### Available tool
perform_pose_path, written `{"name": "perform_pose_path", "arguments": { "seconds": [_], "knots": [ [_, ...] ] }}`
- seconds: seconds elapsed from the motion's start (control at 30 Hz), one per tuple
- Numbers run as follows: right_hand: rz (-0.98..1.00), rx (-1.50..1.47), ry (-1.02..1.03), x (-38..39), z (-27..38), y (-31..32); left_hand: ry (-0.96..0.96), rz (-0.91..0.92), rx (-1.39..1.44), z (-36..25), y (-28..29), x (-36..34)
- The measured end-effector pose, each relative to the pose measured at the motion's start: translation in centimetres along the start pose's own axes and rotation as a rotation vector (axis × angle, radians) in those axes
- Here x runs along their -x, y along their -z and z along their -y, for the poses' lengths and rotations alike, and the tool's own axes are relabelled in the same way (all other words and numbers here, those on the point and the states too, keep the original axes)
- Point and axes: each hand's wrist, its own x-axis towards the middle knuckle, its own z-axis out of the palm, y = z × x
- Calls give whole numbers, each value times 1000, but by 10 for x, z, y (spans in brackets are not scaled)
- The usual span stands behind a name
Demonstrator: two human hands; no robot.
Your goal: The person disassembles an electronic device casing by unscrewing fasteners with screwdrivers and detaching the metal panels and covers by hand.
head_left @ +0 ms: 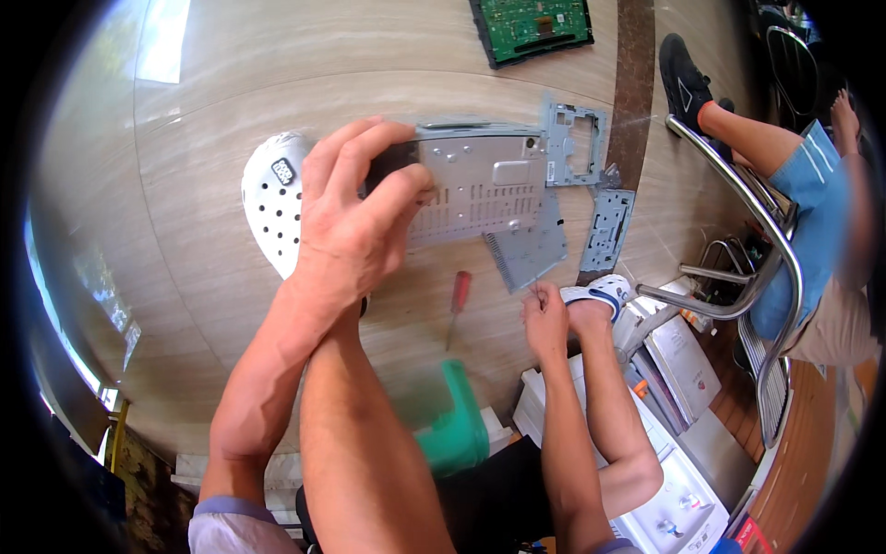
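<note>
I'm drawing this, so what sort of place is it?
Maybe an electronics workshop: a green rectangular circuit board and red-handled metal screwdriver lie on the glossy beige floor, and the left hand holds a slotted silver metal panel.

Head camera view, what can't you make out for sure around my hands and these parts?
- Head view: the left end of the metal casing, covered by the left hand.
- Head view: whatever may be between the fingertips of the right hand, too small to tell.
- Head view: the top of the green circuit board, cut off by the upper edge.
</note>
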Motion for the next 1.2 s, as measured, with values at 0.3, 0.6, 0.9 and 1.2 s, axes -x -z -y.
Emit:
{"name": "perform_pose_path", "arguments": {
  "seconds": [0.3, 0.6, 0.9, 1.2],
  "knots": [
    [-151, -201, 67, -37, 31, -22, -62, -44, 27, 6, -3, -2],
    [-247, -80, 120, -47, 59, -32, 152, -120, 209, 14, -8, 9],
    [-289, -89, 128, -47, 80, -45, 483, -117, 521, 28, -7, 24],
    [-308, -49, 89, -54, 75, -44, 741, -186, 701, 29, 0, 26]
  ]
}}
